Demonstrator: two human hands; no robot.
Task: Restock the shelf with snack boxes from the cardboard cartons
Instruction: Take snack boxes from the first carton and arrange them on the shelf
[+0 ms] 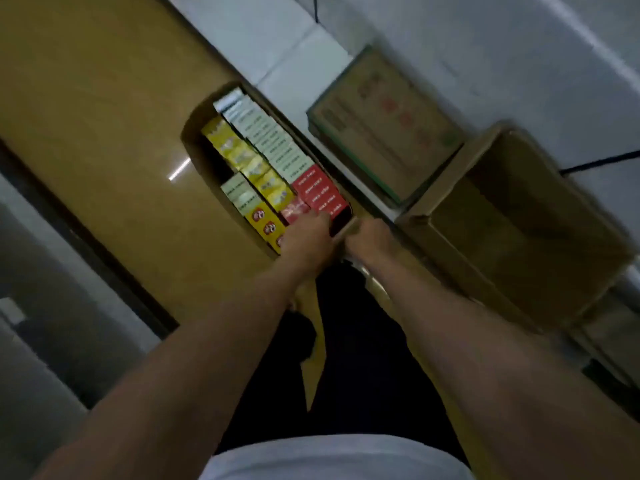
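Observation:
An open cardboard carton lies on the tan floor, packed with rows of snack boxes: white ones, yellow ones and red ones. My left hand reaches into the carton's near end, its fingers on a red box. Beside it, my right hand closes around the near rim of the carton. The picture is blurred, so the exact grip of either hand is hard to read. No shelf is in view.
A closed printed carton stands to the right against the white wall. Nearer, a large brown carton sits at the right. A black cable runs along the wall. My dark trousers fill the lower middle.

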